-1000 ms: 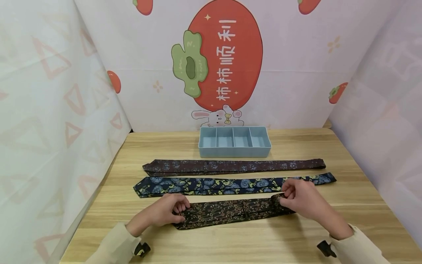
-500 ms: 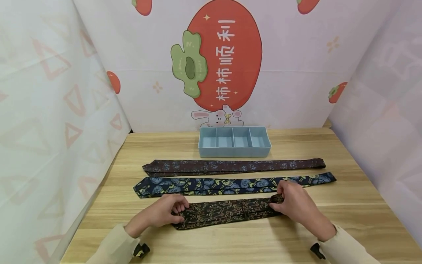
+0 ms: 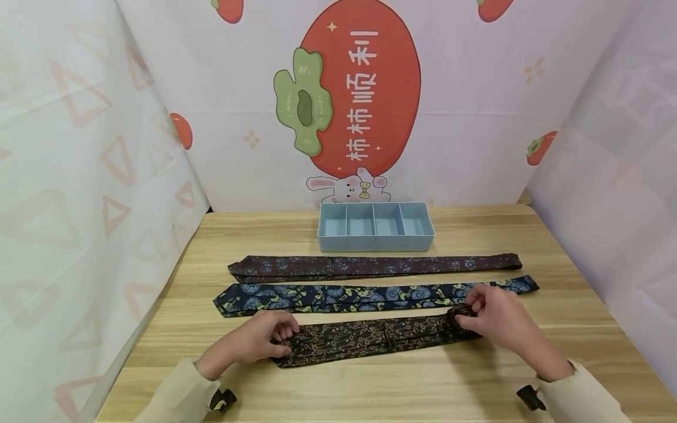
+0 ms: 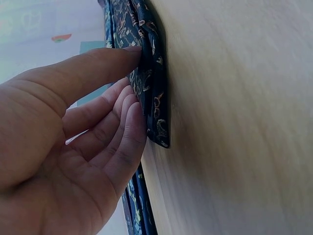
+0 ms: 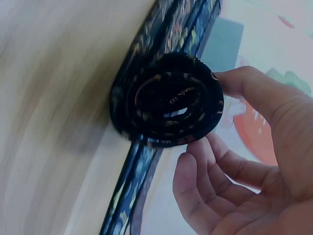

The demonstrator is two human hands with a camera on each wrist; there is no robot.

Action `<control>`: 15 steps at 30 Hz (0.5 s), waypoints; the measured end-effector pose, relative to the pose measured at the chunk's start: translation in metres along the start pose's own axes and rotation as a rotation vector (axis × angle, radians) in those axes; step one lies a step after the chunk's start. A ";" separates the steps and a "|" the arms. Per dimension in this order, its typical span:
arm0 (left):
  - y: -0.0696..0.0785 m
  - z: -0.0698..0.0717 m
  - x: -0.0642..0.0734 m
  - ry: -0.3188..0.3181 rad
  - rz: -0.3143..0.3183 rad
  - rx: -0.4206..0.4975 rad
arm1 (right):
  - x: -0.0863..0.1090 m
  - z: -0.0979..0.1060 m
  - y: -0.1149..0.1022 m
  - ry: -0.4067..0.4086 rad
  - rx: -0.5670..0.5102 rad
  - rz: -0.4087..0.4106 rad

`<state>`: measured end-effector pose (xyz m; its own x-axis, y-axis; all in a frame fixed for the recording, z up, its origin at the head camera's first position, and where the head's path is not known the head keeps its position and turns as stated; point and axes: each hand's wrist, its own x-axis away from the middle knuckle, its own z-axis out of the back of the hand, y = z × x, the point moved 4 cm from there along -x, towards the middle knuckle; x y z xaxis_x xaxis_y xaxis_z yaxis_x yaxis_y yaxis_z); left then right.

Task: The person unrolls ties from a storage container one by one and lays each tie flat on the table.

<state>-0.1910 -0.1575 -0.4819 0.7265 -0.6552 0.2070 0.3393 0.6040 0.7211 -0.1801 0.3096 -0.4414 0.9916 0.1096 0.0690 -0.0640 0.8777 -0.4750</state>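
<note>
A black necktie (image 3: 346, 342) with a small brown-orange pattern lies across the front of the table, its right end wound into a roll (image 5: 168, 100). At the wide left end, my left hand (image 3: 264, 336) holds the tie, thumb on its face and fingertips along the far edge. My right hand (image 3: 497, 314) holds the roll between thumb and fingertips; the roll's coils show from the side in the right wrist view. Just behind lies a navy necktie (image 3: 338, 298) with blue and yellow figures. Farther back is a dark maroon necktie (image 3: 370, 266) with small blue flowers.
A light blue box (image 3: 376, 243) with several compartments stands at the back of the wooden table (image 3: 338, 393). Behind it hangs a white cloth (image 3: 465, 158) printed with a big red persimmon, and pale cloths line both sides.
My right hand first shifted left over the roll, then moved back right, and the roll now sits farther right. My left hand and the tie's wide end have slid slightly left.
</note>
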 end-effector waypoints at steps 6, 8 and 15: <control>-0.007 0.002 0.002 0.000 0.015 -0.003 | -0.001 0.012 0.024 0.001 -0.017 -0.044; -0.009 0.003 0.003 -0.001 0.016 -0.005 | -0.002 0.013 0.034 -0.016 -0.035 -0.059; -0.012 0.007 0.007 -0.005 0.004 -0.015 | 0.000 0.013 0.052 -0.046 -0.115 -0.069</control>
<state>-0.1947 -0.1724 -0.4845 0.7248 -0.6551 0.2133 0.3455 0.6135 0.7101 -0.1852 0.3610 -0.4546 0.9868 0.0743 0.1437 0.0201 0.8250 -0.5647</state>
